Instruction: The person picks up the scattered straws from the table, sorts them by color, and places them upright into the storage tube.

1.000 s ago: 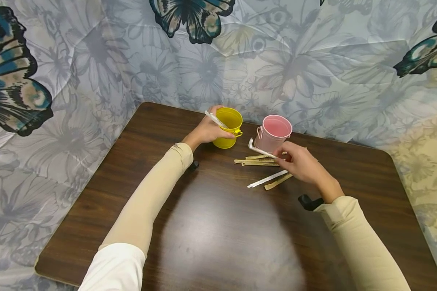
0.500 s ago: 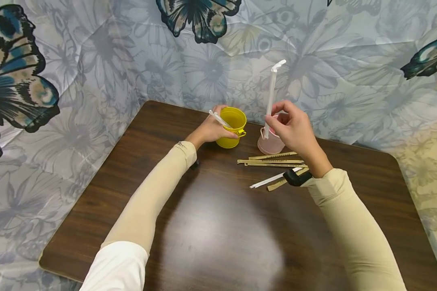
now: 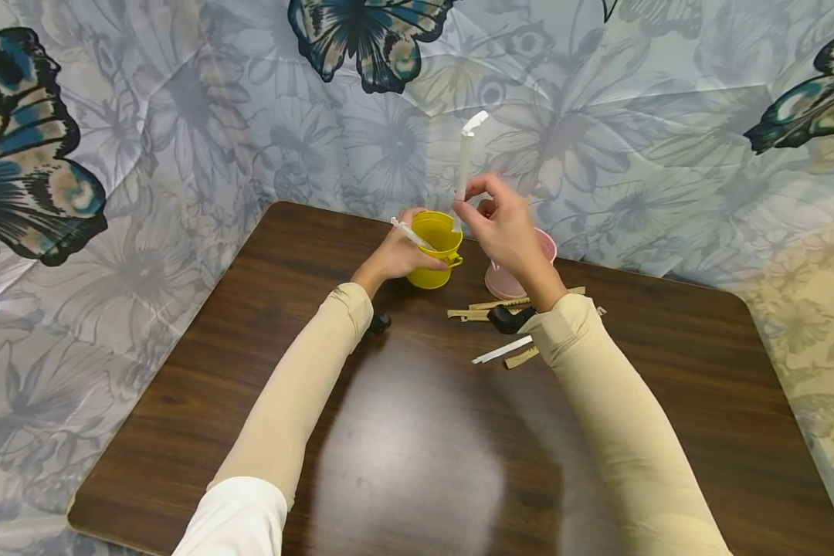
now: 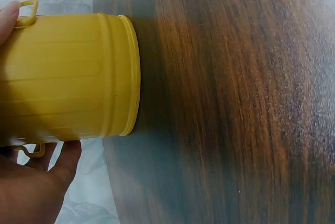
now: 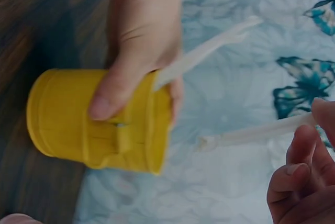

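Gripping yellow bucket [image 3: 435,238] mid-frame with left hand [image 3: 401,251]; pinching white straw [image 3: 465,161] near-vertical in right hand [image 3: 503,220], aiming bent tip [image 3: 475,123] upper right.

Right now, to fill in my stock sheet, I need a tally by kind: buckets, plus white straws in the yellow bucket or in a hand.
Buckets: 2 (yellow bucket, pink bucket)
White straws: 2 (leaning straw in the yellow bucket, held straw in the right hand)
Total: 4
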Motion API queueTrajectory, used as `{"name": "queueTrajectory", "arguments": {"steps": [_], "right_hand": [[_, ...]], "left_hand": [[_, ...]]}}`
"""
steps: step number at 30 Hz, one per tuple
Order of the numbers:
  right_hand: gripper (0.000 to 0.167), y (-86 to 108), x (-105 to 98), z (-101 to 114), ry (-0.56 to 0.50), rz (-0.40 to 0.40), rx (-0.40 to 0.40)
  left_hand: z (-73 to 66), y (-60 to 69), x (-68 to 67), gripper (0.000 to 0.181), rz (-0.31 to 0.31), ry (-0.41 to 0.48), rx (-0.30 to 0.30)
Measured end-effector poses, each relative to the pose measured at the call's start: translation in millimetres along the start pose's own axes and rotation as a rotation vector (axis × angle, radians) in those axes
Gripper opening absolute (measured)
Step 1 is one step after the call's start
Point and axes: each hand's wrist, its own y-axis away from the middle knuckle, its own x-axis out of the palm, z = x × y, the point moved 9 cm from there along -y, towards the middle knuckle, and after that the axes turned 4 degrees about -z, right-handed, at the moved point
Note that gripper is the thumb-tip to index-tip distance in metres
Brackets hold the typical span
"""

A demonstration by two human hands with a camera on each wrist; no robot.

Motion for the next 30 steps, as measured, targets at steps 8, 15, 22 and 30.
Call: {"name": "queueTrajectory", "arguments": {"steps": [8, 15, 22, 30], "right_hand": [[0.018, -4.5, 27.8, -34.4, 0.11, 0.074, 0.052], [0.016, -3.0, 41.5, -43.3, 0.196, 0.133, 0.055], [0.021, 1.6, 45.5, -47.2, 0.185, 0.159, 0.072], [0.024, 11.9, 34.2, -47.4, 0.199, 0.186, 0.052]], "left_hand": [[-2.1, 1.1, 1.3, 0.106, 0.004, 0.025, 0.022], [-3.8, 0.6, 2.2, 0.103, 0.004, 0.061, 0.036], [-6.3, 0.4, 2.1, 0.097, 0.018, 0.093, 0.062], [-1.3, 3.2, 1.9, 0.109, 0.023, 0.061, -0.006]]}}
